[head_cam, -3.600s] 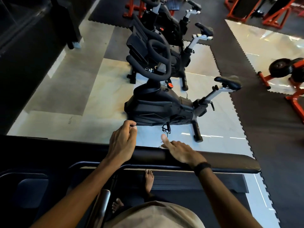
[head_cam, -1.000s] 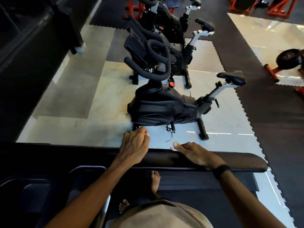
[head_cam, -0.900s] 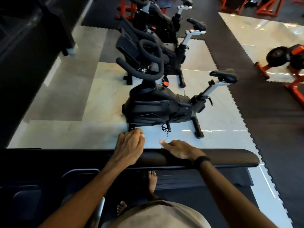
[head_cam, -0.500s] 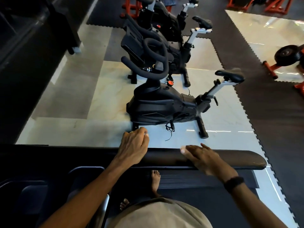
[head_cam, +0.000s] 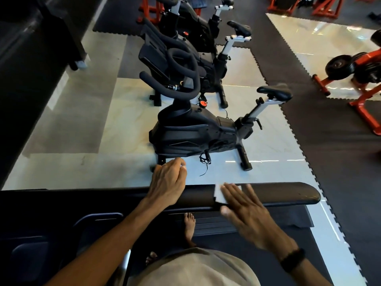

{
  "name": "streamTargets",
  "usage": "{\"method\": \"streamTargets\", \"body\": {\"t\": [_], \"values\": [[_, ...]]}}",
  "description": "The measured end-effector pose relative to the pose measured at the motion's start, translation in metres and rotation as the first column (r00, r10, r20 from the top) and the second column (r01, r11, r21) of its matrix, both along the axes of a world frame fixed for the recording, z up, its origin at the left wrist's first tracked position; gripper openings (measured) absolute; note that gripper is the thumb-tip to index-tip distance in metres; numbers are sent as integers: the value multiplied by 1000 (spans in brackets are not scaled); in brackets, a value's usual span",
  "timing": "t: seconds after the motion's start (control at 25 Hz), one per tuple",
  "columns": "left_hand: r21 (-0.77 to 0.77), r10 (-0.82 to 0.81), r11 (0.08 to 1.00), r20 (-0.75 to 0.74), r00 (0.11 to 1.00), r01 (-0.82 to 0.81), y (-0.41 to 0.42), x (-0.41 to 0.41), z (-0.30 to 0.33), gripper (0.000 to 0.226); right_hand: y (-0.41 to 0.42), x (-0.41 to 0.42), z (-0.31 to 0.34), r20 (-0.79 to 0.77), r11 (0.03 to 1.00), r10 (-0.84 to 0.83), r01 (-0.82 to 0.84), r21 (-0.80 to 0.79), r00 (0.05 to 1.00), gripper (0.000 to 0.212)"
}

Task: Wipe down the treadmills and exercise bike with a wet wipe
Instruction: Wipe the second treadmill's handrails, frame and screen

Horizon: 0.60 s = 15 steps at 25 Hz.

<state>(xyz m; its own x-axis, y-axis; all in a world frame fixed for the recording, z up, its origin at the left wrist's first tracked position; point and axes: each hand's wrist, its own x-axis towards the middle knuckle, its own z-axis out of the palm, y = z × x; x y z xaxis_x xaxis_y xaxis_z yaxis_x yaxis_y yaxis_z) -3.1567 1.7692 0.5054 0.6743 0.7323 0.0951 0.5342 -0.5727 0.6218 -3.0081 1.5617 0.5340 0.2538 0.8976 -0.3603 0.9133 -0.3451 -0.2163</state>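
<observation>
Compared with half a second ago, the right hand (head_cam: 249, 215) is sitting farther toward six o'clock on the rail, and a white wet wipe (head_cam: 219, 194) is now showing under its fingertips where none was visible before; the left hand has not shifted. The right hand is lying spread and flat, fingers straight and fanned toward eleven o'clock, pressing the wipe onto the long black padded handrail (head_cam: 268, 194) of the treadmill. A black band (head_cam: 292, 260) is circling that wrist. The left hand (head_cam: 168, 183) is resting at nine o'clock of the right, its fingers curling over the far edge of the same rail and gripping it. The wipe is lying on the rail's top, between the two hands and touching only the right. Beyond the rail at twelve o'clock, a black exercise bike (head_cam: 195, 131) is standing on the pale glossy floor tiles (head_cam: 127, 120), with a second black bike (head_cam: 198, 44) behind it. A bare foot (head_cam: 189, 226) is showing below the rail on the dark treadmill deck.
</observation>
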Motion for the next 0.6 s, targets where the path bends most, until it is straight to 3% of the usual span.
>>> {"method": "streamTargets", "body": {"t": [0.08,0.16,0.2,0.28,0.44,0.52,0.6], "values": [[-17,-15,1000,2,1000,15,-6,11,-1,62,11,24,-2,145,988,-52,72,-139,988,125],[-23,-50,998,3,999,50,-14,24,-3,62,40,26,1,89,982,-73,87,-168,993,145],[-18,-75,997,-8,997,75,-18,29,-4,62,53,16,2,-1,984,-113,112,-141,994,140],[-6,-93,996,-11,996,93,-17,28,-9,58,61,-21,4,-110,997,-46,39,-67,993,106],[4,-43,999,-31,999,44,-11,17,-11,50,-10,-31,-5,2,990,99,-99,102,995,82],[26,-89,995,-88,992,91,-16,19,-8,54,-25,4,-9,77,997,-38,33,65,996,87],[40,-145,988,-130,981,151,-20,21,-7,58,-11,29,-10,98,980,-196,198,-11,976,112]]}}
